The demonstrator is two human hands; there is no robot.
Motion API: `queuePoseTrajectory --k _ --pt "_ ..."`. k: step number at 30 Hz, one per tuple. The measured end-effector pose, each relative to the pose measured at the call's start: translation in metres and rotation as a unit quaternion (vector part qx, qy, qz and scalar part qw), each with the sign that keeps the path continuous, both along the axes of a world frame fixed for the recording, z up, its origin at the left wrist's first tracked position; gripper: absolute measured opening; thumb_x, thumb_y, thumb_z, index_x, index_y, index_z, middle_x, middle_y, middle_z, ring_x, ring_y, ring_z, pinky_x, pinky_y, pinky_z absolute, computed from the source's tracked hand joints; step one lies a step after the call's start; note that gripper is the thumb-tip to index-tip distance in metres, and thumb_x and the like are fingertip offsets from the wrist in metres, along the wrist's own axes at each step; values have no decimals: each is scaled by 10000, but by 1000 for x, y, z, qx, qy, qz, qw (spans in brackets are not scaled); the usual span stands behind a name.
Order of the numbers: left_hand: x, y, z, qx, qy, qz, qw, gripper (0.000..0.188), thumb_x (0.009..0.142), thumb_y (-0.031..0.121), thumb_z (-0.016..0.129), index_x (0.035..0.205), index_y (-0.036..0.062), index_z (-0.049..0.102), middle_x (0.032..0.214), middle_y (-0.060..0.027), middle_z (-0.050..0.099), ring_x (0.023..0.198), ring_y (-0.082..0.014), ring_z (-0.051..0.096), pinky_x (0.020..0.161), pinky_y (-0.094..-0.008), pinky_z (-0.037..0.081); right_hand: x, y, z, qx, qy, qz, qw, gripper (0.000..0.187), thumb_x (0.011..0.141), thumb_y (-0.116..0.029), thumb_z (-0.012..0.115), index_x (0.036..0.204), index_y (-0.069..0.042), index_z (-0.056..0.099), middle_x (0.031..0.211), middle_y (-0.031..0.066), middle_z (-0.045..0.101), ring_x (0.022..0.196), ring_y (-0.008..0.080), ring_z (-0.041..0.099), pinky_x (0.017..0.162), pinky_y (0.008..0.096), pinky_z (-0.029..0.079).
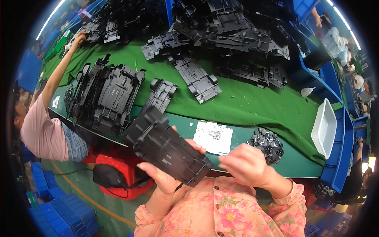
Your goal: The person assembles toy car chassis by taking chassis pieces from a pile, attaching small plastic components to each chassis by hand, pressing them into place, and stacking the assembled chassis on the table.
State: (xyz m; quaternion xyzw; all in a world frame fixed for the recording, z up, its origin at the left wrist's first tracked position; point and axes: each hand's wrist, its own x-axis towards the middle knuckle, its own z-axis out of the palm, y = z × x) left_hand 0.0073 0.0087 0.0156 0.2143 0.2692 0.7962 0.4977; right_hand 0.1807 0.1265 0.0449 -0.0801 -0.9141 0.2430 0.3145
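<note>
My left hand (162, 177) grips a black plastic toy car chassis (167, 152), thumb on the near side and fingertips showing past its far edge. The chassis is tilted above the front edge of the table, wheel arches toward the upper left. To the right of it, apart from it, is my right hand (246, 164), slightly blurred, with its fingers curled together; whatever they may hold is hidden. Just beyond my hands lies a white paper (213, 137) with small dark bits on it. A pile of small black plastic parts (267, 145) sits beyond my right hand.
Several chassis (118, 91) stand stacked at the left, and a large heap (244, 37) covers the back. Green cloth (252, 106) lies over the table. At the right are a white tray (324, 128) and blue bins (339, 158). A co-worker (47, 122) reaches in at the left.
</note>
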Motion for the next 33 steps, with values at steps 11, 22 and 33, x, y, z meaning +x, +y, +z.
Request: queuePoseTrajectory --k 11,22,33 --pt "15 2 6 47 210 35 976 985 757 828 124 1450 130 170 966 -210 564 869 -370 560 797 -565 466 7 -23 1 -706 -153 -41 690 217 920 -202 564 907 7 621 764 -6 604 681 39 533 595 218 449" --pt "-4 0 4 15 -70 6 997 841 863 715 196 1466 141 79 1049 -266 552 921 -391 569 850 -588 434 51 8 12 -343 -93 -126 926 71 819 -47 651 867 3 669 800 94 662 716 162 625 625 270 492" --pt "-3 2 1 -70 -214 -58 973 877 809 785 210 1204 44 466 1051 -158 542 926 -333 561 848 -541 446 75 71 -12 -81 -211 -186 956 139 778 -4 622 912 -30 645 867 94 580 808 276 579 707 350 478"
